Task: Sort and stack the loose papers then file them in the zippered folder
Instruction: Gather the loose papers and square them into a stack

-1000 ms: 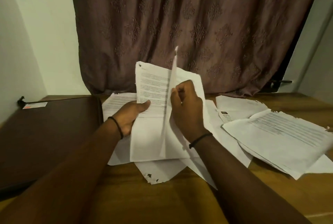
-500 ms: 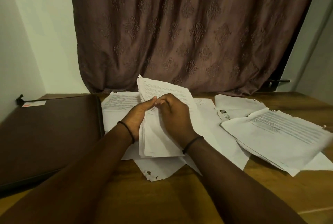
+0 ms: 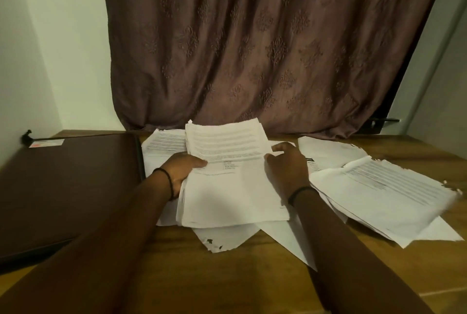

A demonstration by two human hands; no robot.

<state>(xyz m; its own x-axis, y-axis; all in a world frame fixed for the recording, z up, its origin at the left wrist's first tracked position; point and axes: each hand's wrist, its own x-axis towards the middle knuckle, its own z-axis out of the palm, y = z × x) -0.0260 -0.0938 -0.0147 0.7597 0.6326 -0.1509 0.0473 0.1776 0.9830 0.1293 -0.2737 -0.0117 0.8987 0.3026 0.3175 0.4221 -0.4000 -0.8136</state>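
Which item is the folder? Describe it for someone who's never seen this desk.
Start at the wooden table below the brown curtain. On its left side, beside the white papers, lies the folder. It is the only large, dark brown, flat slab, and it is closed.

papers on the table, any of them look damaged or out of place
Yes. The front sheet has dark ragged holes torn along its edge. The right pile is fanned askew, its right edge chipped and ragged. More sheets poke out crookedly under the held stack.
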